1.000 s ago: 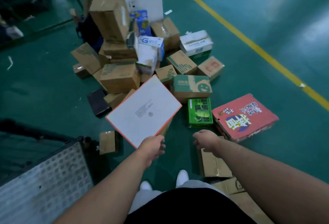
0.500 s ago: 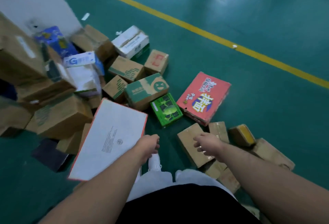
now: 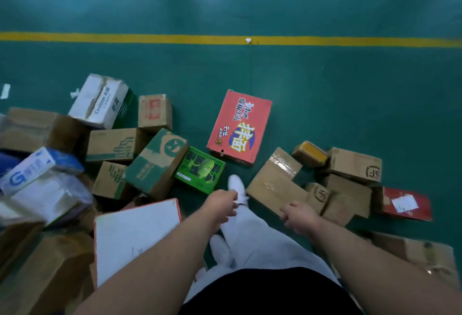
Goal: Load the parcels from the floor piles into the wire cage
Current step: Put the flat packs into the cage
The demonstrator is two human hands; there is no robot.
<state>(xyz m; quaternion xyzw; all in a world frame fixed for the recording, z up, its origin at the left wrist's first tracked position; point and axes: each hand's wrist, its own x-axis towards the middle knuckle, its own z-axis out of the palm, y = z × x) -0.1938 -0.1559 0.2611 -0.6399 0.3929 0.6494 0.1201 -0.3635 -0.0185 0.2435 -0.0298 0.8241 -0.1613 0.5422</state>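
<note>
Swung to the right since the earlier frames, the view has lost the white wall and gained a second pile of brown cardboard boxes [image 3: 350, 164]. The flat white parcel with an orange edge [image 3: 135, 237] has dropped from in front of the person to low on their left, against the left-hand pile.

The left hand [image 3: 222, 204] sits just beside the parcel's far right corner, back to the camera. Its fingers curl under, and I cannot tell whether they grip the parcel. The right hand [image 3: 298, 217] is loosely curled and holds nothing, over a taped brown cardboard box [image 3: 272, 184].

The parcel lies white face up. Its long axis appears to run away from the person, with the far edge toward the green-printed cartons and the near end hidden by the left forearm. The wire cage is out of view.

I judge that this parcel is being carried or shed while the person turns toward the next pick. Next, the right hand would need to lower to the taped box, close round an edge, and turn back toward the cage.
</note>
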